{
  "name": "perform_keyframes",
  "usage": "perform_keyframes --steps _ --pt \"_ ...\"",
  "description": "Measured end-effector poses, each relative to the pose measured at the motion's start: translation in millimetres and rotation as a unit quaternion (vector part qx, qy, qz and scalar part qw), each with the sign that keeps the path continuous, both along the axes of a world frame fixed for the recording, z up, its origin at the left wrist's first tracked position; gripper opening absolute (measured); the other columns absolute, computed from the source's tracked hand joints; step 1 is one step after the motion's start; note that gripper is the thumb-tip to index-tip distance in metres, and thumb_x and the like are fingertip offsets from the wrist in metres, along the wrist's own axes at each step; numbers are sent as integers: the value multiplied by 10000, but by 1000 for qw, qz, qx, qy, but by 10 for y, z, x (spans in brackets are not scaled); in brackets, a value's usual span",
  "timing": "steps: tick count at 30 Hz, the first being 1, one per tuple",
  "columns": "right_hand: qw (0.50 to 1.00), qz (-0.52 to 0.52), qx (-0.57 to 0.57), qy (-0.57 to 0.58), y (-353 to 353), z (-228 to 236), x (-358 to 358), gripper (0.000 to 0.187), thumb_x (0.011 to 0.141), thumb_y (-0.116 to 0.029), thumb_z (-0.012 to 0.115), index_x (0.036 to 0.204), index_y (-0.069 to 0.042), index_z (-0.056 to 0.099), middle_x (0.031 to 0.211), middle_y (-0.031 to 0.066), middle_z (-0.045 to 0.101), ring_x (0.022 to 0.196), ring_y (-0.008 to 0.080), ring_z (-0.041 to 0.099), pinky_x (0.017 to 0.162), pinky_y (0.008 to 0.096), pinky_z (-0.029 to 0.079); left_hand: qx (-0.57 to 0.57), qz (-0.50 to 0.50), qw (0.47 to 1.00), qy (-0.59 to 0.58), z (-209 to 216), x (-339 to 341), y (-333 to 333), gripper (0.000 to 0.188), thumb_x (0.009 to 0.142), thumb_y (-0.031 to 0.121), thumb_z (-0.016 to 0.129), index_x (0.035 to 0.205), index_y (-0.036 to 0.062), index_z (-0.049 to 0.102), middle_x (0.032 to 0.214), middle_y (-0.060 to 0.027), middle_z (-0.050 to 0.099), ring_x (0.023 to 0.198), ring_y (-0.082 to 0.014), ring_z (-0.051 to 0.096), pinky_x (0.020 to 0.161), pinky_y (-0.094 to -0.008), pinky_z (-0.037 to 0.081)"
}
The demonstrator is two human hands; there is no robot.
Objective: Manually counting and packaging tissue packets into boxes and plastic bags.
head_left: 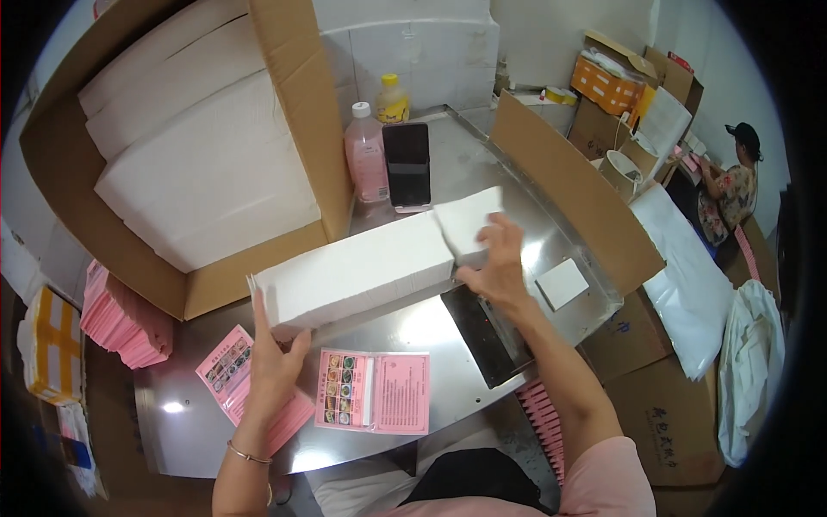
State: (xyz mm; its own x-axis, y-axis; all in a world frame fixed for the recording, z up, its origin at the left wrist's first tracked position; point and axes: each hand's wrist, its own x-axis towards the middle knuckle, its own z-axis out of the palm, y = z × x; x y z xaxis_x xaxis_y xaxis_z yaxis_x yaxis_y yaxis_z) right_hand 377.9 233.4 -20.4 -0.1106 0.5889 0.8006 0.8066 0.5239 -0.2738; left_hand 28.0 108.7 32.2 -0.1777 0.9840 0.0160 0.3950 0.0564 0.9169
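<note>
A long row of stacked white paper tissues (362, 265) lies across the metal table, its layers on edge. My left hand (277, 366) rests against the row's left end, fingers stretched straight up along it and thumb apart at the front lower edge. At the right end a shorter block of tissues (469, 220) tilts away, with a narrow gap between it and the row. My right hand (501, 269) grips this block, fingers bent over its right side and thumb low at the front; its outline is slightly blurred.
An open carton (297, 112) of white tissue stacks stands at left. Pink printed cards (401, 392) lie in front, a pink stack (125, 319) far left. Behind are a phone (407, 164) and bottles (368, 151). A dark plate (487, 336) and small white pad (562, 284) sit right. Another person (732, 194) works beyond.
</note>
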Motion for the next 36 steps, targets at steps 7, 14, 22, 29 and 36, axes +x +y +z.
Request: perform_keyframes --steps 7,14,22,29,36 --pt "936 -155 -20 -315 -112 394 741 445 588 -26 685 1022 -54 587 1310 211 506 1279 418 454 1030 571 350 28 28 994 104 103 -245 100 775 952 114 617 1558 -23 152 1288 -210 574 1144 -259 593 982 -351 484" --pt "976 -42 -190 94 284 -233 309 327 793 -118 597 1095 7 616 1047 204 648 986 353 653 849 419 524 32 79 983 165 -75 -350 332 560 1031 236 428 1521 11 279 1174 -344 604 1057 -403 640 892 -368 484" --pt "921 -115 -368 57 560 -111 157 489 918 -410 559 946 64 676 804 231 689 612 348 621 682 434 514 -4 91 986 140 -248 -572 413 479 1046 250 405 1393 -76 450 1095 -211 640 985 -236 574 937 -331 447" --pt "970 82 -199 116 -1 35 -424 532 851 -353 715 1231 8 624 1216 333 578 1104 453 601 917 451 510 -9 79 994 79 -193 -520 386 499 1039 299 450 1360 -82 484 1116 -201 657 1018 -245 605 951 -350 458" --pt "966 171 -196 -7 -124 65 -809 698 720 -250 816 1304 -6 522 1426 366 376 1294 524 447 1056 510 442 -50 75 969 231 77 88 638 995 843 622 641 1451 -103 334 1332 -364 504 1279 -443 509 1061 -431 422"
